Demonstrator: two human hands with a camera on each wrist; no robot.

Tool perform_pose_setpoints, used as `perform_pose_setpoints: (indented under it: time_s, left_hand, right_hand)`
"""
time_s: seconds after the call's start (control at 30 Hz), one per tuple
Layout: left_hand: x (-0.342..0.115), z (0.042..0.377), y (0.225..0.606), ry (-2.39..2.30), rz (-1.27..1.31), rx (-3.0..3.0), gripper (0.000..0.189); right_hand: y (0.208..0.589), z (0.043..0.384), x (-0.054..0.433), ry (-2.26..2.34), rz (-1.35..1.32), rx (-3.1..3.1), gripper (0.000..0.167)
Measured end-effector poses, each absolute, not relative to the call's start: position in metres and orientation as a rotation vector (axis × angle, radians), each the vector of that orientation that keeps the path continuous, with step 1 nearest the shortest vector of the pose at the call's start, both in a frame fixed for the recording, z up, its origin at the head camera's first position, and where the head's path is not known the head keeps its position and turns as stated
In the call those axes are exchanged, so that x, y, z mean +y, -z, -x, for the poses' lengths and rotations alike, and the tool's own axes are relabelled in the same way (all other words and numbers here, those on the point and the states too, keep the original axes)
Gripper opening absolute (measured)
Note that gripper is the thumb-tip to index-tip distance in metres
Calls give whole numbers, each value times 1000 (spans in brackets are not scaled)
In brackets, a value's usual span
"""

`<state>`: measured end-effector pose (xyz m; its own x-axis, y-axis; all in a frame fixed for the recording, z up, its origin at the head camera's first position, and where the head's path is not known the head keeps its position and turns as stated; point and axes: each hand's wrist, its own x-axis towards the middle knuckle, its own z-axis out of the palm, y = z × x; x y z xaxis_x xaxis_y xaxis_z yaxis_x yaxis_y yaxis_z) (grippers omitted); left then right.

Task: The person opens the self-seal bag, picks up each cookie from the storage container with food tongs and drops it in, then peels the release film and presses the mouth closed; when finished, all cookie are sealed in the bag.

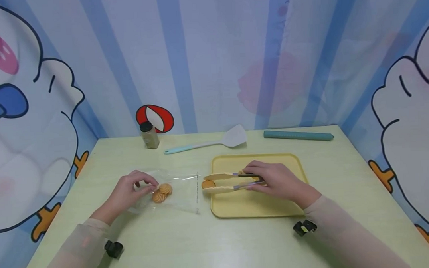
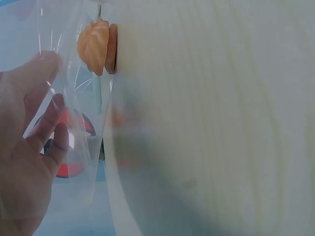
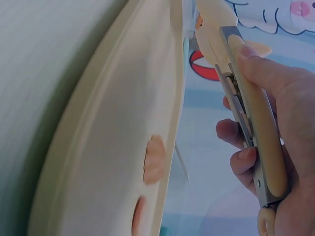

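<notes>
My left hand (image 1: 128, 190) pinches the film of a clear plastic bag (image 1: 182, 191) lying on the table, left of the tray. Swirled cookies (image 1: 162, 194) sit together in the bag near the left fingertips; in the left wrist view they show through the film. My right hand (image 1: 279, 183) grips a pair of cream-tipped tongs (image 1: 218, 176). Between the tong tips is one cookie (image 1: 208, 184), above the tray's left edge, close to the bag's open end. Two more cookies (image 3: 154, 160) lie on the yellow tray (image 1: 235, 207) in the right wrist view; the right hand mostly hides them in the head view.
Along the back of the table (image 1: 205, 246) stand a spice jar (image 1: 150, 136) with a black lid, a spatula (image 1: 232, 137) and a long teal closed bar (image 1: 297, 135). A patterned curtain (image 1: 211, 62) rises behind the table.
</notes>
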<state>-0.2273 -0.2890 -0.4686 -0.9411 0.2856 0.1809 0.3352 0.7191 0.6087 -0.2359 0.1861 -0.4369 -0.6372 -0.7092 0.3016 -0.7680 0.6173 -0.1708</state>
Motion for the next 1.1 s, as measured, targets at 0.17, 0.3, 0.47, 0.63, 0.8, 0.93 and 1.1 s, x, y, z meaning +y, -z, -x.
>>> perform_pose_setpoints:
  time_s: [0.17, 0.3, 0.47, 0.63, 0.8, 0.93, 1.1]
  left_hand:
    - [-290, 228, 469, 1018, 543, -2817, 18]
    - [-290, 229, 470, 1012, 537, -2818, 19]
    - [-288, 228, 468, 1002, 508, -2835, 17]
    - [-288, 226, 466, 996, 516, -2820, 16]
    - [-289, 225, 467, 995, 509, -2821, 16]
    - [-290, 225, 467, 1011, 492, -2823, 16]
    - [-290, 223, 467, 1017, 511, -2813, 16]
  right_hand:
    - [440, 243, 162, -397, -1282, -2632, 43]
    - [443, 247, 146, -386, -1337, -2617, 43]
    - [444, 249, 128, -413, -1388, -2595, 42]
    - [445, 251, 112, -412, -1430, -2563, 42]
    - [446, 253, 99, -413, -1449, -2538, 44]
    - [448, 256, 89, -383, -1444, -2503, 45]
    - [453, 257, 83, -343, -1433, -2478, 46]
